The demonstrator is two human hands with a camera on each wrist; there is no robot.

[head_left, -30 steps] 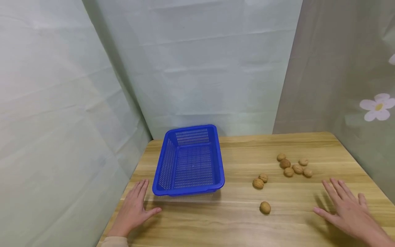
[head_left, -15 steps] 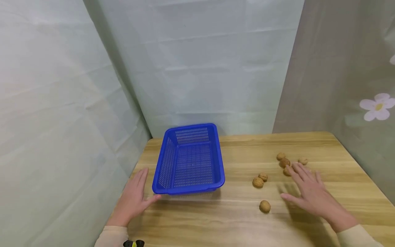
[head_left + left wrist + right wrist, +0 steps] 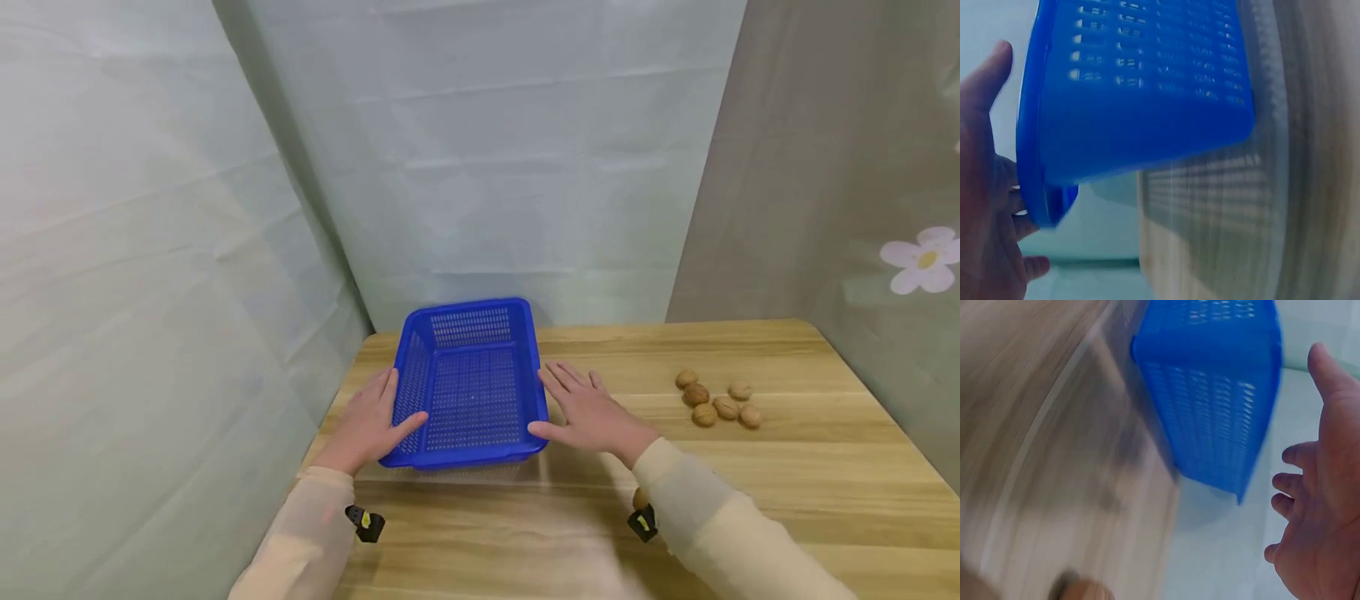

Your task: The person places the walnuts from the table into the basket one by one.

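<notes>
A blue perforated plastic basket (image 3: 459, 457) stands on the wooden table between my two hands. My left hand (image 3: 365, 427) is at its left rim, thumb reaching over the edge and fingers extended. In the left wrist view, that hand's fingers (image 3: 1022, 225) lie just outside the basket's rim (image 3: 1032, 125). My right hand (image 3: 594, 415) is at the right rim with its fingers straight and thumb tip by the edge. The right wrist view has the hand (image 3: 1325, 494) spread alongside the basket wall (image 3: 1207, 412), with a gap showing between them.
Several walnuts (image 3: 696, 394) lie in a group on the right of the table (image 3: 817, 467). One walnut (image 3: 640, 498) is partly covered by my right wrist; the forearm hides others. Pale cloth (image 3: 510, 167) hangs behind and at the left.
My right hand has swept left from the table's right side, over the walnuts, to the basket. My left hand has moved up and right to the basket's left rim.
</notes>
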